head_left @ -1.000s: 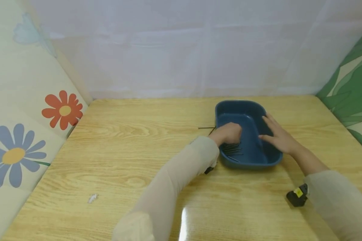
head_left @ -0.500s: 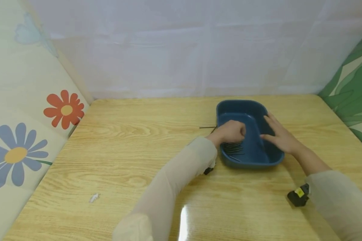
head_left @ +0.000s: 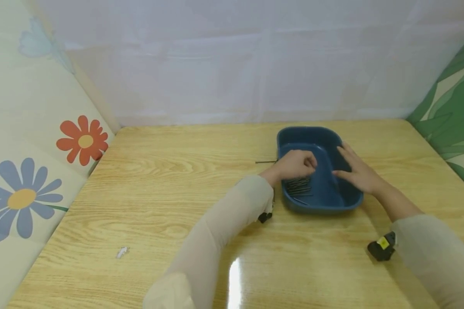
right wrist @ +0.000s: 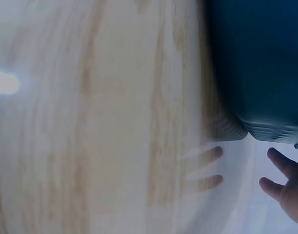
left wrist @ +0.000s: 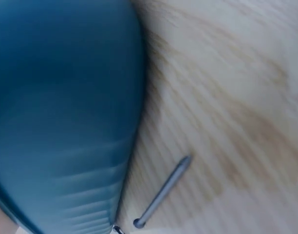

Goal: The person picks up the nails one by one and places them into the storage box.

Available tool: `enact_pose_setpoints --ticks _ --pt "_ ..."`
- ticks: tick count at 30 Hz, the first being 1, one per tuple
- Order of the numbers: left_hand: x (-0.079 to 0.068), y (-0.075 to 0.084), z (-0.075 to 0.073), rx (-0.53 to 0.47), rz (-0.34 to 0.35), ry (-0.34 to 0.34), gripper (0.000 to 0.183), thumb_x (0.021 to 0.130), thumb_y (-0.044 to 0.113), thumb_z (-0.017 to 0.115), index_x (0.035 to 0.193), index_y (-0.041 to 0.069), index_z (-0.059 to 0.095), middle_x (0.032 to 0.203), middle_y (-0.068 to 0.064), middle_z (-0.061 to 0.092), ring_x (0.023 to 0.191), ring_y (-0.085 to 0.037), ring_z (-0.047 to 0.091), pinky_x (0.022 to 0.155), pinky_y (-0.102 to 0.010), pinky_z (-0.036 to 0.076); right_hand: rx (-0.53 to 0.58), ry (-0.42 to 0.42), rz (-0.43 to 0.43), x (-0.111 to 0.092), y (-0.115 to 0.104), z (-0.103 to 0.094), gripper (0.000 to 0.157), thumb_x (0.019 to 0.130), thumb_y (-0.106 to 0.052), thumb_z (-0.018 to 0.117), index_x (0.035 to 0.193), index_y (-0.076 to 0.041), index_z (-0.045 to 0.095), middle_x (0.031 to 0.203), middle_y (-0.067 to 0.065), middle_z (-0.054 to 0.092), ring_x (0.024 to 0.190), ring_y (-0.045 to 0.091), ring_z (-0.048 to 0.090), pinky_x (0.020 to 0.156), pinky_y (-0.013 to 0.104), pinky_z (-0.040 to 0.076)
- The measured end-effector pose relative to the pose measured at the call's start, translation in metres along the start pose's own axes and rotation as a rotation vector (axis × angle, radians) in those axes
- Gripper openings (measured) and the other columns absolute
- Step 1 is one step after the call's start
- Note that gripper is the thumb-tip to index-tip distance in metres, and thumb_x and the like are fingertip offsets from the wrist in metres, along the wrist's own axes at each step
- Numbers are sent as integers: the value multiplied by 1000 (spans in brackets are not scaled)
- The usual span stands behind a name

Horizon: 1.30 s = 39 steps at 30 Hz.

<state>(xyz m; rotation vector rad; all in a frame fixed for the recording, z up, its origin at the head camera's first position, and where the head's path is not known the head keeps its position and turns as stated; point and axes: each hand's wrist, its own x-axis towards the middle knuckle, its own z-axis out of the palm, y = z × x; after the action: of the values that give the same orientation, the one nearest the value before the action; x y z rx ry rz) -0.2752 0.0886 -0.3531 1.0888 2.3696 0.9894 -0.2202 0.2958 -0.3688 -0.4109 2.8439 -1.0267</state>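
A blue plastic basin (head_left: 321, 180) stands on the table at right of centre in the head view. Dark nails (head_left: 298, 188) lie gathered on its floor at the near left. My left hand (head_left: 297, 164) hovers over them, fingers curled, with nothing visible in its grasp. On the opposite side, my right hand (head_left: 361, 174) has its fingers spread over the basin's right rim; its fingertips (right wrist: 271, 189) also show in the right wrist view. Outside the left wall a loose nail (head_left: 266, 162) lies on the table. One nail (left wrist: 163, 192) is close in the left wrist view.
The wood-grain table (head_left: 178, 184) bears a small white scrap (head_left: 122, 252) at front left. Behind it hangs a pale cloth (head_left: 216, 64). A flowered panel (head_left: 19, 128) borders the left side, leaf-patterned covering (head_left: 454, 124) the right. Black cameras (head_left: 381, 246) sit at both wrists.
My left hand has risen slightly and turned, so its curled fingers and thumb now show. More of the nails beneath it are visible. The right hand has stayed at the rim.
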Motion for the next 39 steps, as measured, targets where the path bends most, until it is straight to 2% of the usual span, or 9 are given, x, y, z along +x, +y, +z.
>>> enact_pose_setpoints --ticks 5,17,19,23,26,31,39 --pt "0 0 -2 -132 -38 -8 18 85 8 52 102 2 57 86 0 58 66 -7 57 60 -16 47 -12 -7 10 0 -1 0 74 87 -18 50 134 6 0 137 24 -16 123 40 -12 92 62 2" --pt "-12 1 -21 -210 -64 7 20 85 8 52 104 0 55 88 -1 57 71 -8 57 67 -22 48 -15 -12 9 -1 -1 -1 74 87 -18 50 134 6 -1 138 21 -18 123 40 -13 92 61 1" --pt "-16 -1 -25 -236 -69 6 22 85 7 52 105 -1 54 91 -4 57 75 -13 58 66 -22 48 -16 -13 8 -1 -1 -2 74 87 -18 50 135 5 -2 138 19 -18 123 39 -13 92 62 2" --pt "-21 -8 -32 -279 -72 26 20 85 4 51 104 -2 53 91 -7 56 76 -16 58 66 -23 48 -17 -13 -5 -1 0 -1 74 87 -19 50 135 5 -2 138 19 -19 123 39 -13 91 62 2" --pt "-25 -13 -38 -275 -72 40 18 85 4 50 102 0 53 91 -7 56 73 -13 58 67 -24 48 -21 -11 -12 0 1 -1 74 87 -19 50 135 5 -1 138 19 -18 123 39 -13 91 62 2" --pt "-32 -21 -46 -271 -81 51 21 86 5 48 105 -1 51 92 -7 55 76 -15 57 71 -30 48 -28 -14 0 0 0 -1 74 87 -21 49 135 4 -1 139 18 -18 124 39 -13 91 62 2" --pt "-33 -38 -51 -293 -117 101 22 87 7 47 106 -3 51 93 -8 55 77 -15 57 74 -34 47 -22 -18 8 -1 0 -1 74 87 -20 49 135 4 -2 138 18 -19 124 39 -13 92 62 2"
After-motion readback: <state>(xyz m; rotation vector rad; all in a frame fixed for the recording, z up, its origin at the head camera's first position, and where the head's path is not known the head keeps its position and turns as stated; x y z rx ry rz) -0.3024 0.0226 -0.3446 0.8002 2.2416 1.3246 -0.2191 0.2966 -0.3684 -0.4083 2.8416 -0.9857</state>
